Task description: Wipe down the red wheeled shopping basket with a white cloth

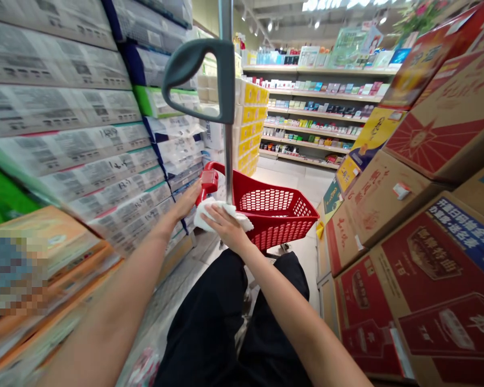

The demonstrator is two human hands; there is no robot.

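A red shopping basket with perforated sides stands in front of my knees, fixed near an upright metal pole. My left hand is at the basket's left end, its fingers closed around the red handle part; some fingertips are hidden behind it. Under my right hand lies a crumpled white cloth, pressed against the basket's near red edge. The fingers of that hand lie over the cloth. Above both hands, a grey loop handle is attached to the pole.
Tall stacks of wrapped paper packs rise close on my left, with orange boxes nearer. Cardboard cartons are piled on the right. Beyond the basket, yellow-and-white packs stand before stocked shelves.
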